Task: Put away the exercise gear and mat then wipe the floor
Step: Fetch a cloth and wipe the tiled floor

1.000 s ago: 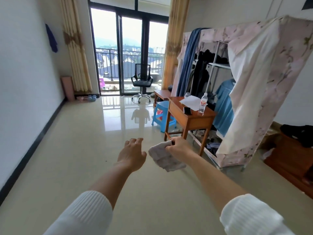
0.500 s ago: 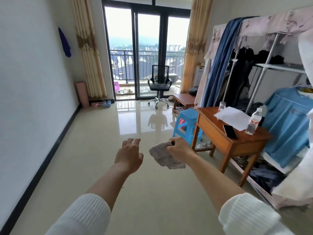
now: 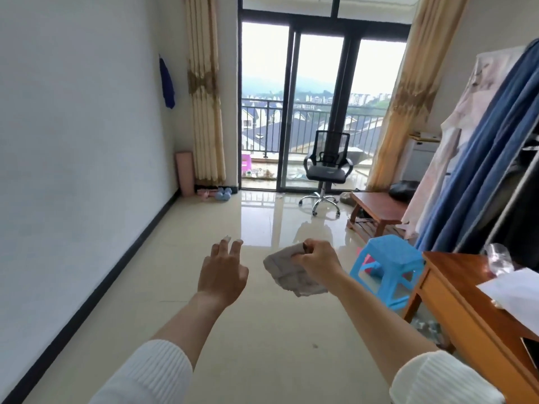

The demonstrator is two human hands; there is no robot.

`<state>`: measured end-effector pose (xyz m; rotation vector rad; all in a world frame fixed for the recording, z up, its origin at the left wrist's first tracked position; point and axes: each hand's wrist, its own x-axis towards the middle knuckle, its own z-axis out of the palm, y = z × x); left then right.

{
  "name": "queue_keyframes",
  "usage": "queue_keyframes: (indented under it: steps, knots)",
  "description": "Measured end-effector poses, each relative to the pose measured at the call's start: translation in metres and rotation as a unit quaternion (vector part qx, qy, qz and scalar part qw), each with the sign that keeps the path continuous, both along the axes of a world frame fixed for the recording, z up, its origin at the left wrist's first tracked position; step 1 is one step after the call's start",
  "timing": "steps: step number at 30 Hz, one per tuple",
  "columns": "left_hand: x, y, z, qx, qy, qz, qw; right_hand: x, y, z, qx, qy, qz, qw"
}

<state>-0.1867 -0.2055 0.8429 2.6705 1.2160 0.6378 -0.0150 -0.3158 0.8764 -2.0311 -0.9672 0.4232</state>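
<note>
Right hand point(image 3: 316, 265) pinches crumpled grey cloth point(image 3: 291, 272) at chest height, ready for floor point(image 3: 250, 330) wiping. Left hand point(image 3: 223, 274) empty, fingers spread. Rolled mat point(image 3: 184, 173) upright in far corner, dumbbells point(image 3: 217, 194) beside.

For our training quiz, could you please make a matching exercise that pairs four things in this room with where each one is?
Things:
1. rolled mat
2. dumbbells
3. cloth
4. office chair

Places:
A. gripped in the right hand
B. in front of the glass door
C. upright against the wall
D. lying on the floor by the curtain

Pairs: 1-C; 2-D; 3-A; 4-B.
</note>
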Motion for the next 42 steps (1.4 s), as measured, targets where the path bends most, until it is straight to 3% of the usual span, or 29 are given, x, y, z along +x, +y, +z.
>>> queue_keyframes:
  steps: [14, 19, 28, 36, 42]
  knots:
    - [0.157, 0.328, -0.040, 0.006, 0.039, 0.095, 0.995, 0.173, 0.356, -0.032, -0.008, -0.013, 0.087, 0.996]
    - [0.221, 0.475, -0.057, -0.057, 0.040, 0.126, 0.990, 0.234, 0.511, -0.051, -0.038, 0.034, 0.075, 0.996]
    - [0.307, 0.674, -0.084, -0.107, 0.031, 0.193, 0.975, 0.348, 0.723, -0.071, -0.081, -0.023, 0.119, 0.989]
    - [0.385, 0.822, -0.134, -0.187, -0.039, 0.316, 0.929, 0.446, 0.914, -0.112, -0.125, -0.032, 0.202, 0.971]
    - [0.408, 0.896, -0.183, -0.267, -0.020, 0.414, 0.870, 0.476, 1.051, -0.146, -0.179, -0.030, 0.273, 0.945]
